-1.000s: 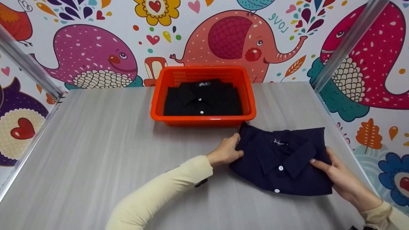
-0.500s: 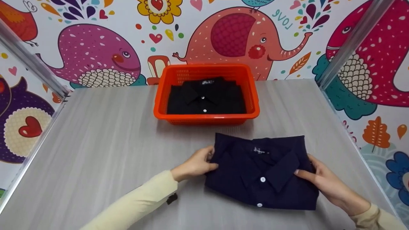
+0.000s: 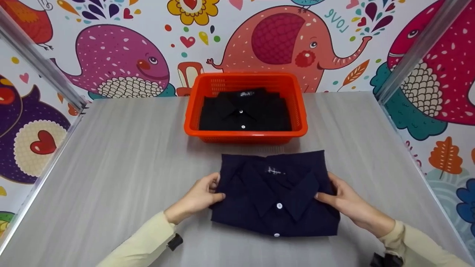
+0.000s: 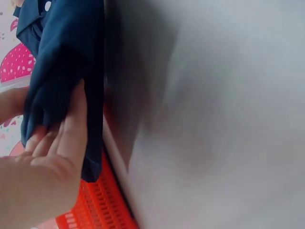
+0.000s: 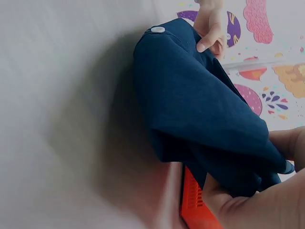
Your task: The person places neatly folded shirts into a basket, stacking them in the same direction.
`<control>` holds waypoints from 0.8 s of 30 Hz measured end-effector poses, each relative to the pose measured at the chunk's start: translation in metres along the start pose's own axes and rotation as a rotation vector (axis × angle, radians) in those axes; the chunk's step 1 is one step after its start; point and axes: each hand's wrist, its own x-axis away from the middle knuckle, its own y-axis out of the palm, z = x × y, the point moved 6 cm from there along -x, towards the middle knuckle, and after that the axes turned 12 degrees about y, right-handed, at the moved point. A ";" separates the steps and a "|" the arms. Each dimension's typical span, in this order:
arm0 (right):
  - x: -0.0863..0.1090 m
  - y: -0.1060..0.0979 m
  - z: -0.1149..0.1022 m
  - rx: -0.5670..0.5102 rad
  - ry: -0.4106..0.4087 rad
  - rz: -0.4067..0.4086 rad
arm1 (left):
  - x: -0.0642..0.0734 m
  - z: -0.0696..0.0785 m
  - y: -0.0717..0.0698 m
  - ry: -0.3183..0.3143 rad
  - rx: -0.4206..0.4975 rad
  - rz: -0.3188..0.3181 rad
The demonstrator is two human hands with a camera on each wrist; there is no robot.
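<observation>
A folded navy shirt (image 3: 276, 194) with white buttons lies on the grey table (image 3: 111, 174), just in front of the orange basket (image 3: 245, 138). My left hand (image 3: 202, 194) pinches the shirt's left edge, thumb on top. My right hand (image 3: 339, 196) grips its right edge by the collar. In the left wrist view, fingers (image 4: 57, 143) curl round the navy shirt (image 4: 66, 62). The right wrist view shows the navy shirt (image 5: 200, 109) bunched over my right hand (image 5: 257, 205), with the left hand (image 5: 212, 28) at the far side.
The orange basket holds a folded black shirt (image 3: 243, 113) with white buttons. Metal frame posts (image 3: 44, 63) rise at both back corners. A wall with cartoon animal wallpaper (image 3: 122, 63) closes the back and sides. Bare table stretches to the left.
Both hands have slid the navy shirt leftward across the table, from the right side to in front of the basket, and squared it up.
</observation>
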 end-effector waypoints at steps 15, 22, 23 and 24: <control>0.000 -0.003 -0.047 0.037 -0.227 0.090 | 0.012 0.035 -0.043 0.138 0.120 0.167; -0.008 -0.013 -0.070 0.042 -0.225 0.157 | 0.000 0.052 -0.059 0.180 0.184 0.239; -0.010 -0.015 -0.073 0.045 -0.231 0.168 | -0.002 0.053 -0.061 0.186 0.186 0.258; -0.013 -0.017 -0.076 0.049 -0.240 0.179 | -0.005 0.054 -0.064 0.191 0.189 0.278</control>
